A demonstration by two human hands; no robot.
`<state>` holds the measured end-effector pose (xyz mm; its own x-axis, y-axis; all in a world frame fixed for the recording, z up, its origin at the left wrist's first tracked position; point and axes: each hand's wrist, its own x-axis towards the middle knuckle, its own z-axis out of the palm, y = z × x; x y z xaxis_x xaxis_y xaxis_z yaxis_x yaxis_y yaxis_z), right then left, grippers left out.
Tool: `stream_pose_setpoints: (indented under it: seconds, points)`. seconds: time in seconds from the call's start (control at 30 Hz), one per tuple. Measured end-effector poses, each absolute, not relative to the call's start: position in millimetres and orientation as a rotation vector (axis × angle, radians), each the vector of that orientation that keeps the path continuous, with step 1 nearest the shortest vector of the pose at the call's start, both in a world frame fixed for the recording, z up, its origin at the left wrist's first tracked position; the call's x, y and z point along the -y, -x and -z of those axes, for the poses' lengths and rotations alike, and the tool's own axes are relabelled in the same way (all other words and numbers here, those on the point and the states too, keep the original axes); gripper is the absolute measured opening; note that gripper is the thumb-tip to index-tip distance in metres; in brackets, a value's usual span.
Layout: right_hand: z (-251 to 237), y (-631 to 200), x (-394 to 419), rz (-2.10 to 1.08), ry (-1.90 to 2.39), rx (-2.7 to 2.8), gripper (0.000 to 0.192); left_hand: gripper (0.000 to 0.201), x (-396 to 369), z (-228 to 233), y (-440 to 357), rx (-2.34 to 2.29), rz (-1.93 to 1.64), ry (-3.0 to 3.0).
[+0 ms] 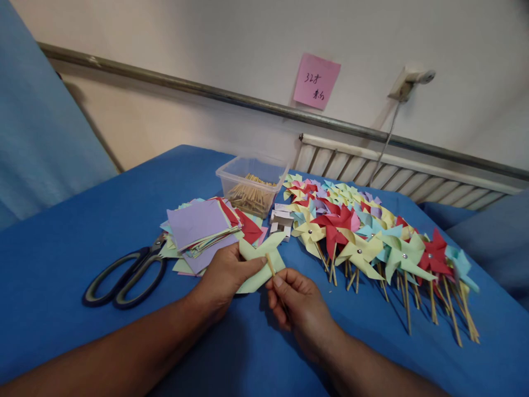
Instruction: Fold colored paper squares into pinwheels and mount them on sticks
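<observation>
A pale green folded-paper pinwheel (259,262) sits low in the centre of the frame, pinched at its edge by my left hand (225,275), while my right hand (300,309) clamps a thin wooden stick (270,264) against its middle. I judge I am mounting wheel to stick; fixing it next calls for steady alignment. Left lie stacked coloured paper squares (202,226) and black-handled scissors (128,273); right, rows of finished paper pinwheels (372,237) on the blue table cover (82,231).
</observation>
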<state>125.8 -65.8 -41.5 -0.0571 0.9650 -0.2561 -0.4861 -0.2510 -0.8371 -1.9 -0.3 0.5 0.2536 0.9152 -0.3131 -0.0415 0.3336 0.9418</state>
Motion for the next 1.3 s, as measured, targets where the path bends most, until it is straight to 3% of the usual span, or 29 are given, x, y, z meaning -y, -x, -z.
stream_pose_setpoints:
  seconds: [1.3]
  points:
    - [39.4,-124.6,62.9,-1.559,1.082,0.673,0.045,0.030,-1.6,-0.7,2.2,-1.171,-0.812,-1.032]
